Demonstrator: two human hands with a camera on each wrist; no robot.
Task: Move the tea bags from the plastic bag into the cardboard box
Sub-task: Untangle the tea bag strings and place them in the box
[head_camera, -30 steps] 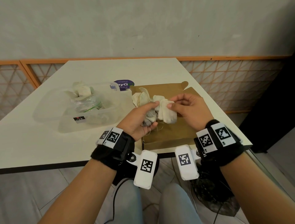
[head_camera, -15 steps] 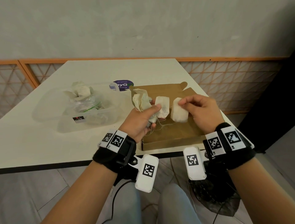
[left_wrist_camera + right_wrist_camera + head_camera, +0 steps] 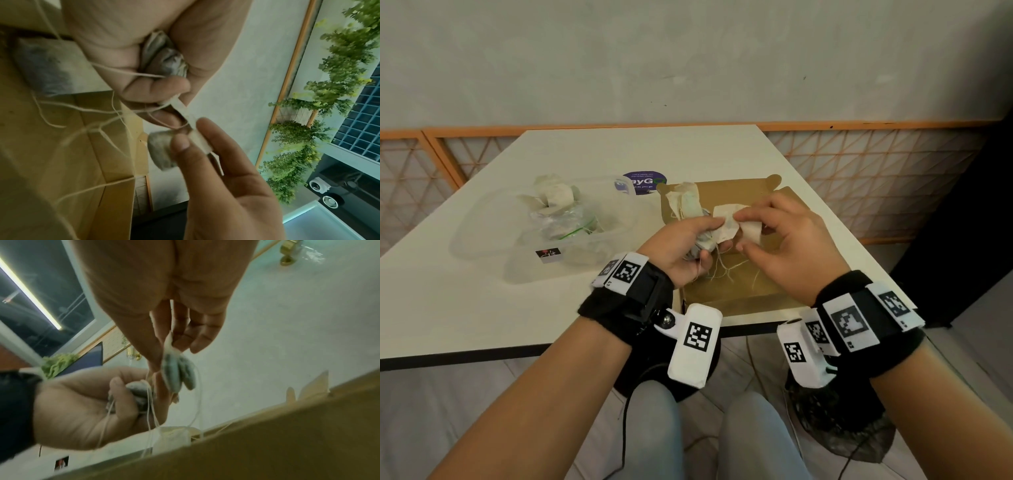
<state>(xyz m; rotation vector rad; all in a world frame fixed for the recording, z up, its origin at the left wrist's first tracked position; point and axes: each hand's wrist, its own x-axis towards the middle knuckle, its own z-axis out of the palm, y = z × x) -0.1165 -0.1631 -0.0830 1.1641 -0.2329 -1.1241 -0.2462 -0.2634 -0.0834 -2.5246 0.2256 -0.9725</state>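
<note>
Nearest, both hands hovered over the cardboard box (image 3: pixel 726 284) at the front edge of the table (image 3: pixel 482 284). The left hand (image 3: pixel 681 250) was curled round a bunch of tea bags (image 3: pixel 690 205), with loose strings (image 3: pixel 726 270) hanging from it into the box. The right hand (image 3: pixel 787 240) pinched 1 tea bag (image 3: pixel 751 229) between thumb and fingertips, and its fingers also touched the edge of a 2nd tea bag (image 3: pixel 726 221) sticking out of the left hand's bunch.

Half a second before, the right hand had held its tea bag well apart from the bunch; now it had come back against it. That suggested the strings were tangled and the bag could not yet be dropped, so the separating was still in hand.

Farther left, the plastic bag (image 3: pixel 565 224) lay in a clear tub (image 3: pixel 524 270), with more tea bags (image 3: pixel 554 197) still on top of it, so much of the job remained.
</note>
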